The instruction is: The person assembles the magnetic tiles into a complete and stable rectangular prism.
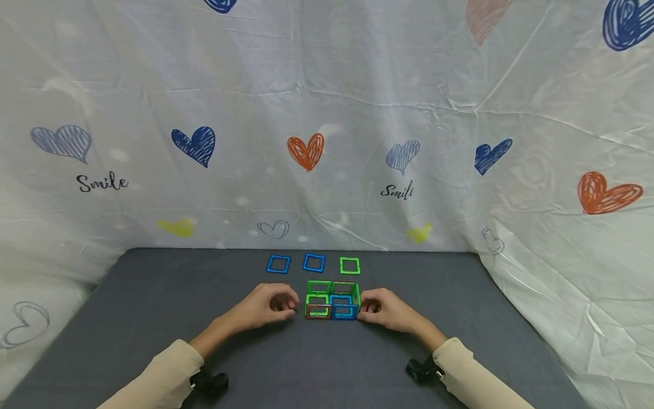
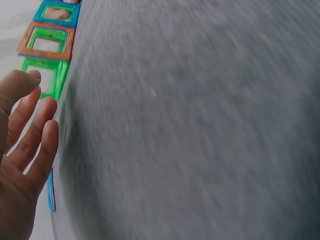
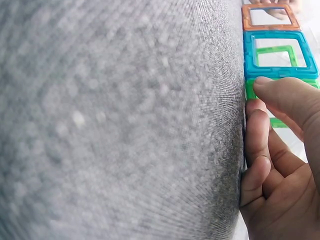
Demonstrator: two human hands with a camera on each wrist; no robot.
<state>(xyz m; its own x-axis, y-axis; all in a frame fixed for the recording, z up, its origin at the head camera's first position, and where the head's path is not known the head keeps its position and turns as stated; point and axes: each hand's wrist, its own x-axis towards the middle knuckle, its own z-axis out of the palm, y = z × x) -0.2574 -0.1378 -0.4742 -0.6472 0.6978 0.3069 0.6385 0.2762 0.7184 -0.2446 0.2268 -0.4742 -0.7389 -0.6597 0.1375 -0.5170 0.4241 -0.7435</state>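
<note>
Several square magnetic tile frames form a small open structure on the table, with a blue front tile, an orange-brown front tile and green tiles standing at the back and right side. My right hand is at the structure's right end. Its thumb and fingers, loosely bent, touch the near edge of the green side tile. Left of the structure, my left hand holds nothing; its fingers are relaxed, apart from the green tile on that side.
Behind the structure lie two blue tiles and a green tile, flat on the dark grey table. A white curtain printed with hearts hangs behind the table's far edge.
</note>
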